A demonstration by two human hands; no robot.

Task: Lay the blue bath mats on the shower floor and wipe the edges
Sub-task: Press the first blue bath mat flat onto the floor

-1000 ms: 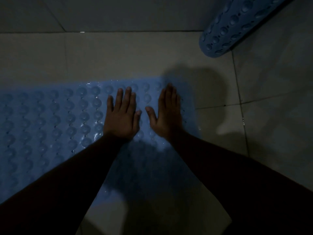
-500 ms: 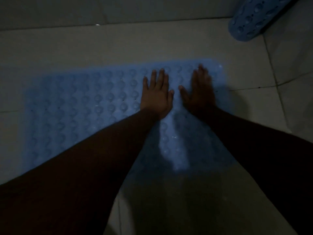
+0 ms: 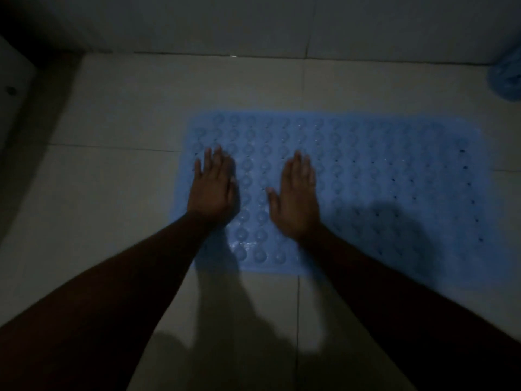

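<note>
Mat: the blue mat (image 3: 366, 179) lies flat on the tiled floor (image 3: 112, 193), its far edge near the wall (image 3: 253, 24).
Left hand: the left hand (image 3: 212, 187) is flat, palm down, fingers stretched, on the left end of the mat; it holds nothing.
Right hand: the right hand (image 3: 296, 198) is also flat and spread, on the mat just beside the left hand, thumb out, holding nothing.
Second mat: another blue mat (image 3: 507, 77) is only partly seen, well apart from the first mat, at its far right, near the wall.
Light: the room is dim, small details are unclear.

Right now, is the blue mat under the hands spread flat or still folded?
Spread flat. The blue mat lies open on the floor tiles, all edges visible, no fold. Left hand and right hand rest palms-down on it.
</note>
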